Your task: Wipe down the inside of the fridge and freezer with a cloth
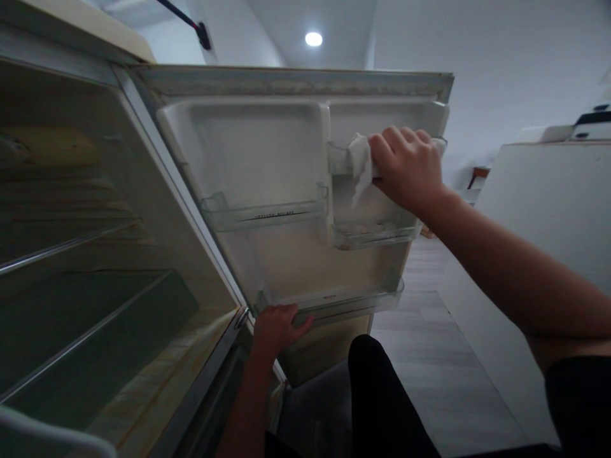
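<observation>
Head view, right hand: the right hand (405,166) is closed around a white cloth (361,162) and presses it on the rim of the upper small door bin (340,159), at the top right of the fridge door (286,191). A part of the cloth hangs down from the fingers, in front of the bin.

Head view, left hand: the left hand (277,327) grips the lower edge of the door, just beside the left end of the bottom door shelf (344,302). The fingers are curled over the edge; it holds nothing else.

Head view, door: the door stands open toward the person. A long clear shelf (265,213) is on its left half, and a second small bin (375,232) sits under the upper one, with some dirt at its bottom.

Head view, fridge inside: to the left the fridge compartment (95,254) is open, with wire shelves (71,245) in the dim light.

Head view, surroundings: a round ceiling lamp (314,39) is lit above, and a grey plank floor (429,356) is seen under the right arm.
</observation>
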A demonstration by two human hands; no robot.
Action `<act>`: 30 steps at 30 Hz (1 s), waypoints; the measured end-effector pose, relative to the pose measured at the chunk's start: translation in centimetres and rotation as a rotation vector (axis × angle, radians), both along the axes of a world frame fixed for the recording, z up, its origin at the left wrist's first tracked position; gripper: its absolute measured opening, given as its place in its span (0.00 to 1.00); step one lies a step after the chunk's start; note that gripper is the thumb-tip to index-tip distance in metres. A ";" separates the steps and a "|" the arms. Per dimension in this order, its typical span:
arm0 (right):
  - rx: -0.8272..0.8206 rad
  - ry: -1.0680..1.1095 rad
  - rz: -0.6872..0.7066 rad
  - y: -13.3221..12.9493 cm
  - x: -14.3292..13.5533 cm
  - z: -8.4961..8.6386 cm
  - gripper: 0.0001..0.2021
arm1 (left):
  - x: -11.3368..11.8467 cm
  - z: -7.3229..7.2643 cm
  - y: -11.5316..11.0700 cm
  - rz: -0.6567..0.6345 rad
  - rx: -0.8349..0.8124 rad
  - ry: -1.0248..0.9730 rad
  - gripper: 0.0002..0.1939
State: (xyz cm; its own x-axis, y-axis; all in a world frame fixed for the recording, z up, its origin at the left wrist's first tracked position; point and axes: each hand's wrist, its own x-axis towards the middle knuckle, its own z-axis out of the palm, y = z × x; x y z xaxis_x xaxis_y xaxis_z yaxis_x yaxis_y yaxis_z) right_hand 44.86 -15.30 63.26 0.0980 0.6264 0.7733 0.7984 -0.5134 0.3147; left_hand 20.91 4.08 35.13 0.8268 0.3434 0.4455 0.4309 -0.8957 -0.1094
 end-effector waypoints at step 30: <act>-0.579 0.021 0.415 1.1 7.8 -3.7 0.24 | 0.2 -0.3 0.0 0.000 0.005 -0.010 0.28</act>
State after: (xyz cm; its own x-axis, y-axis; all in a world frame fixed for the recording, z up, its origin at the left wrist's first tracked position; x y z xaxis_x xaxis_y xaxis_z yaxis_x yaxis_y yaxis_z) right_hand 52.65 -14.21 59.60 -0.2262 0.9249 0.3055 0.9005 0.0790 0.4277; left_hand 21.13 4.09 34.83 0.8223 0.3409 0.4556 0.4320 -0.8951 -0.1100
